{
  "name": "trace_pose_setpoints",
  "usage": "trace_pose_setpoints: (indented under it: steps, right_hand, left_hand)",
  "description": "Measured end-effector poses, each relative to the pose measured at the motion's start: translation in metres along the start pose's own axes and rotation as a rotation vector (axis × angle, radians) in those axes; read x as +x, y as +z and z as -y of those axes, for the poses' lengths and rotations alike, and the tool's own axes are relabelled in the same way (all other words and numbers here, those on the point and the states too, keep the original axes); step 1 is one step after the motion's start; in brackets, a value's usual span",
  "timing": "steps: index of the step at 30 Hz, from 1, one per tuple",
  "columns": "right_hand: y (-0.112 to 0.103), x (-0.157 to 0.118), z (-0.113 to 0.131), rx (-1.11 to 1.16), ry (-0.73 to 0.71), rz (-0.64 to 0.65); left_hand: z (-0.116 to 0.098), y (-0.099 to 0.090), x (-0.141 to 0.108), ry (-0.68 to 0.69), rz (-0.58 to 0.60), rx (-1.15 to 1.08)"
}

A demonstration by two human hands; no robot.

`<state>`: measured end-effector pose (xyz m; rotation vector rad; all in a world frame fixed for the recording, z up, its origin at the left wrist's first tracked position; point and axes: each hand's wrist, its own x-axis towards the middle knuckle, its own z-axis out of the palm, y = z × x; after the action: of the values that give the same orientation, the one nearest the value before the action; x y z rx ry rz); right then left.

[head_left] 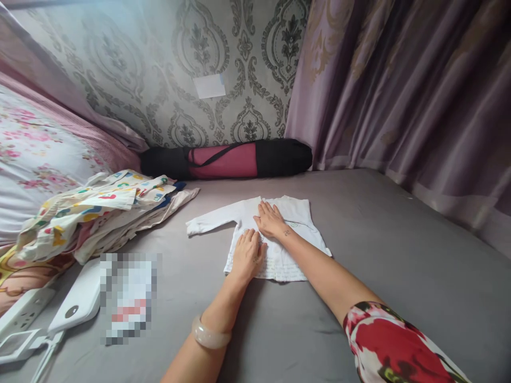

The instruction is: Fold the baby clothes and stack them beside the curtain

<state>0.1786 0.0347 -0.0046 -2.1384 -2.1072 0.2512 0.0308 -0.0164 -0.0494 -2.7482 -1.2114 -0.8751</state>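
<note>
A small white long-sleeved shirt [288, 254] lies spread on the grey bed sheet, with printed lines along its hem. One sleeve stretches out to the left; the other is folded in across the body of the shirt. My left hand [248, 252] rests palm down on the left side of the shirt, fingers extended. Higher up, near the neckline, my right hand [269, 219] lies flat with its fingers spread. Both hands press on the cloth and hold nothing. The cloth beneath my palms is hidden.
A pile of patterned clothes [104, 207] lies at the left beside a floral pillow [35, 149]. Nearer are a white power bank [77, 298], a power strip [24, 311] and a blurred-out item. A black and maroon long bag [223, 160] lies against the wall; purple curtains [379, 90] hang right.
</note>
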Motion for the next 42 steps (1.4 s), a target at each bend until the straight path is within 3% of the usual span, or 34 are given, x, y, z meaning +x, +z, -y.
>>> trace_pose_setpoints:
  steps: [6,12,17,23,28,31,36,42]
  right_hand:
    - [-0.015,0.027,0.013,-0.017,0.011,-0.014]
    - [0.003,0.048,0.009,0.008,-0.060,-0.025]
    - [0.015,0.049,0.005,0.044,-0.067,-0.034]
    - [0.001,0.049,0.000,0.170,-0.060,0.032]
    - [0.000,0.041,-0.011,0.134,0.108,-0.134]
    - [0.009,0.037,-0.015,0.106,0.182,-0.146]
    - [0.016,0.035,-0.014,0.099,0.187,-0.179]
    - [-0.001,0.031,-0.025,0.251,0.133,-0.175]
  left_hand:
    - [0.000,0.003,0.000,0.003,-0.031,-0.004]
    - [-0.003,0.003,0.000,-0.009,-0.044,0.000]
    - [-0.003,0.001,0.001,-0.002,-0.048,0.008]
    - [0.000,0.001,0.001,0.013,-0.044,-0.010]
    - [0.001,0.003,0.000,0.016,-0.054,0.002]
    - [0.000,0.002,0.000,0.014,-0.045,-0.014]
    - [-0.001,-0.003,0.001,0.010,-0.009,-0.049]
    - [0.000,-0.007,0.003,0.015,0.022,-0.057]
